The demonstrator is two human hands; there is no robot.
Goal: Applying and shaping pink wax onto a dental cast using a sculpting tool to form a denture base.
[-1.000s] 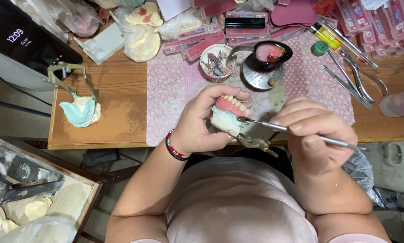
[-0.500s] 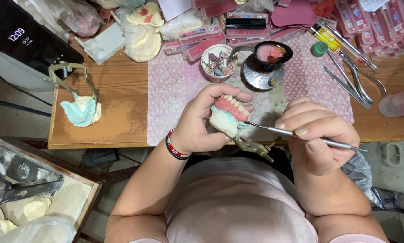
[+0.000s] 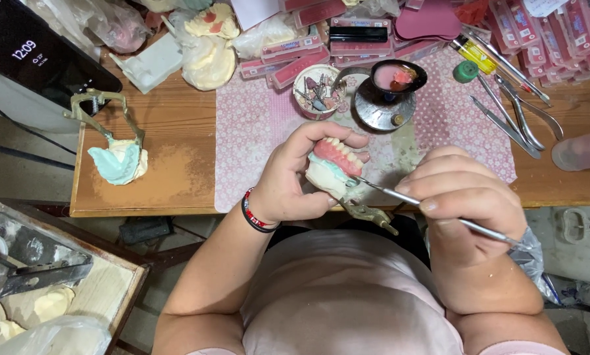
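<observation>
pink wax sits in a small black bowl (image 3: 397, 76); a round tin (image 3: 316, 92) seemingly holds burs. left hand (image 3: 288, 177) fingers curl around a denture model (image 3: 333, 167); right hand (image 3: 462, 197) pinches a thin metal tool (image 3: 400, 195).

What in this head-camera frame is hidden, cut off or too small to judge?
- Lower half of the pink-gummed denture model: covered by the left hand.
- Thin metal carving tool: its grip is hidden inside the right hand.
- Small burs in the round cup: too small to tell apart.
- Pale pink bottle: cut off by the right edge.

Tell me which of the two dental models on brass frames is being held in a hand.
The pink-gummed model with teeth, in the left hand. The other model, pale blue-green without pink gums, stands alone on the bare wood at the left.
</observation>
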